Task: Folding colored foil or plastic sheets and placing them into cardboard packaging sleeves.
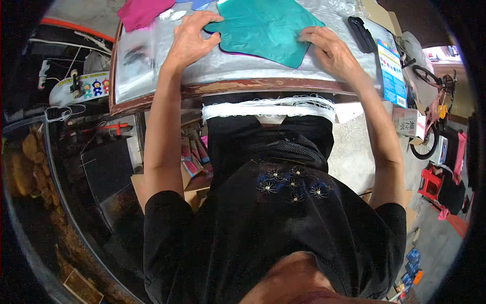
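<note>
A teal piece of thin, slightly creased cloth-like material (pixel 263 30) lies flat on the table, with a purple edge showing beneath its lower left side. At its left edge is my left hand (pixel 192 40), index finger and thumb apart, their tips touching the material. My right hand (pixel 330 50) is at the right edge, fingers bent and fingertips resting on top of the teal piece; a gap shows between the fingers and thumb. Clear plastic covers the wooden-edged table (pixel 202 76) under both hands.
A magenta cloth (pixel 144 12) lies at the table's far left. On the right are a black elongated object (pixel 361 34) and a blue-and-white package (pixel 391 73). White strands (pixel 268 109) hang at my waist by the table's front edge. A bicycle (pixel 435 101) stands farther right.
</note>
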The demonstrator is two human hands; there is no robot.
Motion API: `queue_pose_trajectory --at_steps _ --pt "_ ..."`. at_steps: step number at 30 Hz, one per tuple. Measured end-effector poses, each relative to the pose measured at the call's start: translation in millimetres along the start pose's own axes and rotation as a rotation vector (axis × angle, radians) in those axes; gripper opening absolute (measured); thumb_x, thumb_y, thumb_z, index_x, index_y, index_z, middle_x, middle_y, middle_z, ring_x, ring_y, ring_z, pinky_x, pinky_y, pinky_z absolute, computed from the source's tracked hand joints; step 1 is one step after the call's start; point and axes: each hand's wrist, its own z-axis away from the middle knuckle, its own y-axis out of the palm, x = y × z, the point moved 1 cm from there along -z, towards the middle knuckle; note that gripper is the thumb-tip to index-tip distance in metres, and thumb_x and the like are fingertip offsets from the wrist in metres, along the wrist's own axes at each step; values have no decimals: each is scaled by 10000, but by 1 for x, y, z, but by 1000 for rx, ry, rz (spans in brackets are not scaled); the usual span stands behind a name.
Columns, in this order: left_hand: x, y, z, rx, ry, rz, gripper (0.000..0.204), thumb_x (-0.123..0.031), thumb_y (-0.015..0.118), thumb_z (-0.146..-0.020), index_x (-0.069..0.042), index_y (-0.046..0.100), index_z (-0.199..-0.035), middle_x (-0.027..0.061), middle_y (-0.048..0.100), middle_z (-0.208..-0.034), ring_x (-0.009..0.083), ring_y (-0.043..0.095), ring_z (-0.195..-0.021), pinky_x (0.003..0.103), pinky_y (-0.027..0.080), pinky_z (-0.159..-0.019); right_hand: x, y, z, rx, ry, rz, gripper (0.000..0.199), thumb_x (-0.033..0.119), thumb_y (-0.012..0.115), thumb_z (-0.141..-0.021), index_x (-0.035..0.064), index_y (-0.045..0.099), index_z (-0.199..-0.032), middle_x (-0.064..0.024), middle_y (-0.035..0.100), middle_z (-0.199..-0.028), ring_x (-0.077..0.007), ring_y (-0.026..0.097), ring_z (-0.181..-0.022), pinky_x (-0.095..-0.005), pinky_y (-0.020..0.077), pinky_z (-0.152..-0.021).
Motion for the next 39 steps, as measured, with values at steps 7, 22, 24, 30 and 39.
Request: queue_pose_trajectory --at_steps 7,22,24,30,39 --pt "-1 -18 -4 74 81 155 348 -144 693 -774 -80 702 -1117 90 677 -1201 328 617 -1115 413 481 -1008 3 3 3 -40 60 -14 398 -117 516 -823 35 625 -1174 -123 629 -1235 -361 597 -1145 -421 483 -1019" --pt "-79 0 -20 466 283 -391 245 -95 709 -757 24 648 -962 141 655 -1060 371 621 -1031 446 489 -931 -9 2 3 -37 53 -77 424 -134 507 -786 24 631 -1159 -121 644 -1220 -342 628 -1119 -410 523 -963" --pt "-72 3 -15 325 239 -264 192 -108 688 -771 18 645 -909 150 665 -995 363 641 -975 447 495 -890 -9 1 4 -30 66 -86 423 -131 511 -783 23 632 -1158 -120 645 -1223 -343 630 -1117 -408 524 -962" --pt "-53 10 -7 170 -106 154 161 -117 690 -803 -10 671 -922 150 686 -963 342 655 -955 421 494 -895 -9 2 3 -67 81 -35 333 -69 589 -842 4 642 -1163 -147 665 -1176 -329 643 -1097 -392 521 -945" --pt "-33 7 6 -6 -31 168 259 -182 754 -779 -29 689 -978 145 664 -1206 318 630 -1106 415 514 -919 -8 6 -6 -100 216 -150 188 43 715 -865 -34 693 -1035 -168 696 -1085 -314 667 -1019 -355 513 -914"
